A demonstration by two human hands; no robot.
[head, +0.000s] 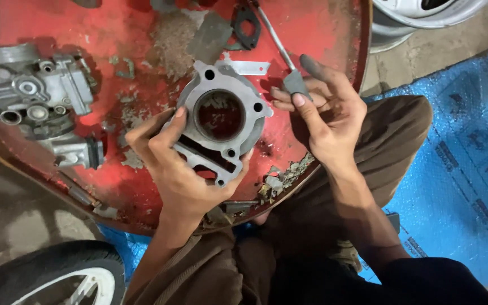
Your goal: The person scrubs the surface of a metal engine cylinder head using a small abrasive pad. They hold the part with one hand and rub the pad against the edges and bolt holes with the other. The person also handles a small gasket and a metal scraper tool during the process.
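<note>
Chipped red metal tray (142,34) laid on concrete floor, blue tarp (458,169) alongside. Grey engine cylinder (221,121) clasped by left hand (179,169); small grey piece (296,83) pinched in right hand (326,116).

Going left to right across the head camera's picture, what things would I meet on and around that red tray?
Grey engine part → left hand → metal cylinder block → right hand holding a grey-tipped tool → blue sheet.

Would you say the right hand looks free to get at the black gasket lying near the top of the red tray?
Probably not at once: the right hand is already closed on a grey tool. The black gasket lies uncovered on the red tray just beyond it, so nothing else blocks the way.
</note>
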